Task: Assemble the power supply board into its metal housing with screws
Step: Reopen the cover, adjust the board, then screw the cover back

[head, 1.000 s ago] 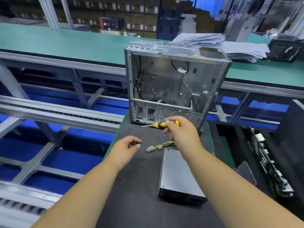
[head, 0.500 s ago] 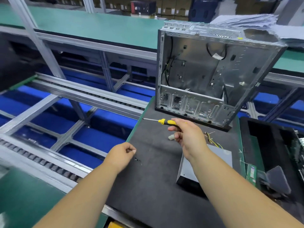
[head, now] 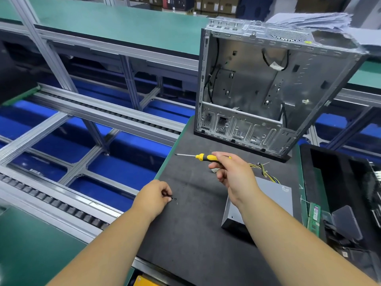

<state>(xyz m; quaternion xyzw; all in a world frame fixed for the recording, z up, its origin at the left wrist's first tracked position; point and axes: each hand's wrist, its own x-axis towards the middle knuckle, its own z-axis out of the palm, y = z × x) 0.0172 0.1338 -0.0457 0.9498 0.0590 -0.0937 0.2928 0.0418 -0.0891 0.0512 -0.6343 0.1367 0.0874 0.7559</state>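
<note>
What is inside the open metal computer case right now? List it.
Inside the computer case: black cables with a white tag, bare metal panels and mounting slots. No power supply yet. The lower right corner is too shadowed to tell.

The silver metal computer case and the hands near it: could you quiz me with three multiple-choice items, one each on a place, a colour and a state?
1. Where is the grey metal power supply box?
A. inside the case
B. on the dark mat
C. on the conveyor

2. The screwdriver handle is
A. yellow and black
B. red
C. green

3. The left hand is
A. flat and open
B. pinching small black screws
C. on the case

Answers: B, it lies on the dark mat in front of the silver metal computer case; A, its colours show beside the right hand; B, fingertips meet at the screws.
</note>
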